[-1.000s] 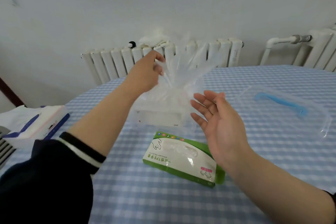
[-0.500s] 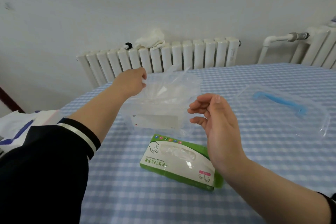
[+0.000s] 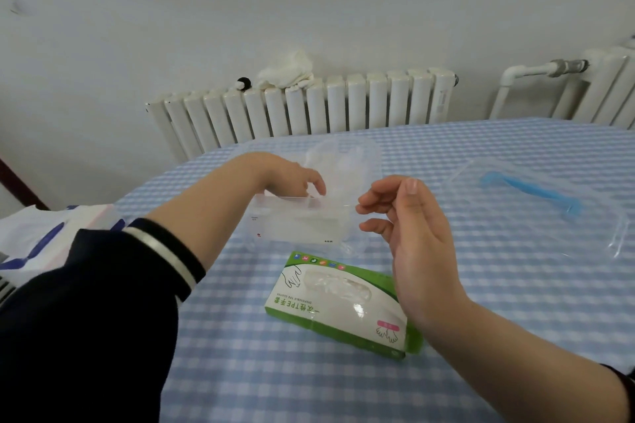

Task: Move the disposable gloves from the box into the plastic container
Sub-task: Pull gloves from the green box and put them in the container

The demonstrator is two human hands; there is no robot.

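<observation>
My left hand (image 3: 288,175) reaches down into the clear plastic container (image 3: 302,216) on the table (image 3: 481,285). My fingers point down into it, and thin see-through gloves (image 3: 330,161) lie in there around them — I cannot tell if I am pinching one or just pushing it. My right hand (image 3: 409,233) floats in the air just to the right of the container, fingers loosely bent, holding nothing. The green and white glove box (image 3: 336,302) lies flat on the blue checked cloth, close in front of the container, partly behind my right wrist. Farther right lies the clear lid (image 3: 536,203) with a blue strip on it. A white radiator (image 3: 309,110) stands by the wall.
</observation>
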